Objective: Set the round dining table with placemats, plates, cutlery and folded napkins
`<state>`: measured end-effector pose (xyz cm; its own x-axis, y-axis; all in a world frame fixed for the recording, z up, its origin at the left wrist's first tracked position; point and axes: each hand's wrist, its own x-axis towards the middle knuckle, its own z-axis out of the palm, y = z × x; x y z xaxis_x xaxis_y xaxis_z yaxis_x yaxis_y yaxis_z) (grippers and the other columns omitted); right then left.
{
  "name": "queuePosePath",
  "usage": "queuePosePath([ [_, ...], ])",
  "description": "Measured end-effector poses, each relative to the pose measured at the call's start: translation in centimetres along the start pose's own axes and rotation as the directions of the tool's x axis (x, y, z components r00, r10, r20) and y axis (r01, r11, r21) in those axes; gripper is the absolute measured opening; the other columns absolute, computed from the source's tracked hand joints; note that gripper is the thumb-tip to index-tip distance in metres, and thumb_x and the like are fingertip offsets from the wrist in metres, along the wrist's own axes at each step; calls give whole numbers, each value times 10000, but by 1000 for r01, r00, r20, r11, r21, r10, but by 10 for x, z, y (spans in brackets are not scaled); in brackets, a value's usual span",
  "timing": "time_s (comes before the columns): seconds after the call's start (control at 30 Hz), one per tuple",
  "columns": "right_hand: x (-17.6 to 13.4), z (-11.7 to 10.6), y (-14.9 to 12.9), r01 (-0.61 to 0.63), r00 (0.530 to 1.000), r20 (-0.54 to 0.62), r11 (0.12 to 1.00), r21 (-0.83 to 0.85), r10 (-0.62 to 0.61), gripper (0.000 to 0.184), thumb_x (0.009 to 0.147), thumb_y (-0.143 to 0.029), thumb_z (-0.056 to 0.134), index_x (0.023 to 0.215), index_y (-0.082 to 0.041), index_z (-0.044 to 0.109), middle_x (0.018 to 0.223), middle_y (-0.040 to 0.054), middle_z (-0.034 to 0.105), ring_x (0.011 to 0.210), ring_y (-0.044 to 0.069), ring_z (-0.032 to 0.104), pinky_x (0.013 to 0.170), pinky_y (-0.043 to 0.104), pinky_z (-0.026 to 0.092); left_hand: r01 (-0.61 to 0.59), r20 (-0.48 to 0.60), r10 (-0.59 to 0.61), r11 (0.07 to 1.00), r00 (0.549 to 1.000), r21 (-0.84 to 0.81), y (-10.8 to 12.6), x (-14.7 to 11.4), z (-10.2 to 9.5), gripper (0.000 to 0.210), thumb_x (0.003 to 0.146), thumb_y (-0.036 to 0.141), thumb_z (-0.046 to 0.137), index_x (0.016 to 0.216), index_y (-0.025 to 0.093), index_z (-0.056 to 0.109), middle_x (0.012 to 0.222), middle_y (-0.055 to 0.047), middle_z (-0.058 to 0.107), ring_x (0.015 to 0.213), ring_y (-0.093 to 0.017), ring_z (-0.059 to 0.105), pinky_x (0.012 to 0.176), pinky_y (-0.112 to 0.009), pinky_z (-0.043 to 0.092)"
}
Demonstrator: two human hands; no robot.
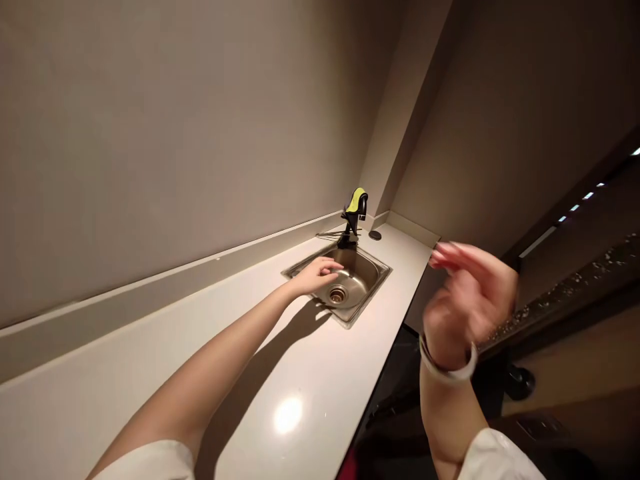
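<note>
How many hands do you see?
2: the left hand over the sink, and the right hand, blurred, raised past the edge of the counter.

Bare left arm (225, 353) stretched well forward, bare left hand (316, 275) with fingers (329, 263) loosely bent, thumb apart. Bare right hand (470, 293) raised, motion-blurred, wrist bent, fingers angled left, half curled.

The squarish steel sink (369, 283) gleams inside, a round drain (337, 295) in its floor. At the sink's far end stands a black tap (348, 236), a yellow-green cloth (357, 200) draped over its top.
</note>
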<state>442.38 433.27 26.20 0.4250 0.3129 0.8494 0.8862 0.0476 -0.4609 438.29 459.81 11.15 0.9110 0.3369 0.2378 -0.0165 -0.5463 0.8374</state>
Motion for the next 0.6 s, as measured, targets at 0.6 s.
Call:
queuePosePath([
  [0.6,179,231,321,-244,832,440,935,-258,339,159,849,-191,553,955,-183,671,1030,68,720,1002,206,649,962,346,486,62,-659,88,978,747,200,-2,241,-16,139,835,178,526,903,195,646,977,-50,653,949,-199,602,886,-324,479],
])
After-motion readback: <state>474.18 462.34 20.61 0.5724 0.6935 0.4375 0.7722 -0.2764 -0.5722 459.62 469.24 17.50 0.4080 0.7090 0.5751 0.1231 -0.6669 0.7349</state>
